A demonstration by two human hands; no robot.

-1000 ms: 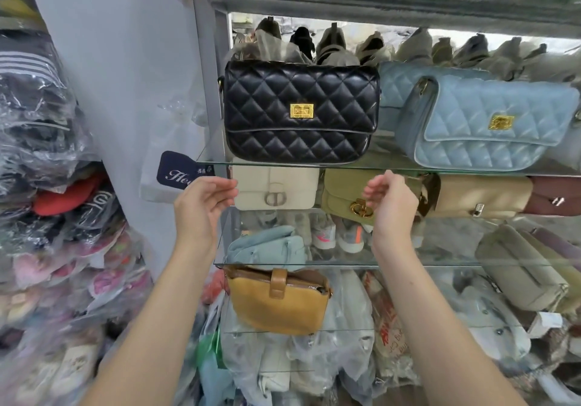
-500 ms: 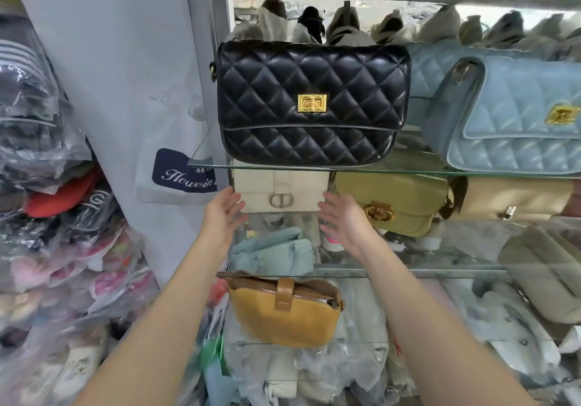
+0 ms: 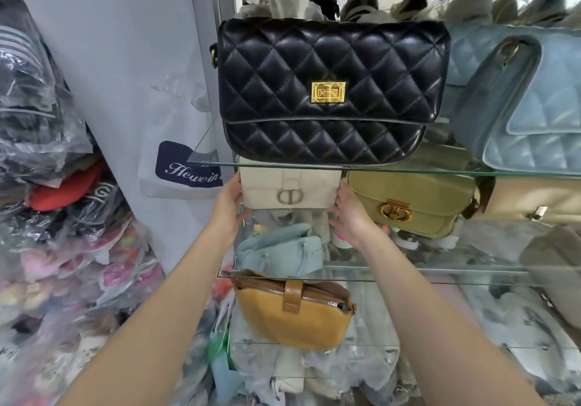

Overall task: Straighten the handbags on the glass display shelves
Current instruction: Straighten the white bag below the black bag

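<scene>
**Both hands reach the cream handbag**

Since half a second ago our hands have moved up and inward, from just short of the shelf to the two ends of the cream handbag [image 3: 290,190]. Our left hand [image 3: 231,204] lies flat against its left end, fingers fairly straight and spread, not curled round anything. Our right hand [image 3: 349,214] does the same at the right end, fingers extended and touching the bag's side. The bag stands upright between the two palms, on the second glass level, with its silver clasp facing us.

Directly above both hands, on the upper glass shelf [image 3: 440,171], stands the black quilted handbag [image 3: 330,91] with its gold clasp to the front. Just beyond our right hand sits the olive handbag [image 3: 412,198], and further that way a tan handbag [image 3: 534,198]; above those, a blue quilted handbag [image 3: 534,107]. Below our wrists lie a pale blue handbag [image 3: 279,250] and, lower, a mustard handbag [image 3: 292,314].

Out past our left hand hangs a white carrier bag [image 3: 188,166] with a navy label, then stacked plastic-wrapped goods [image 3: 47,185].
</scene>
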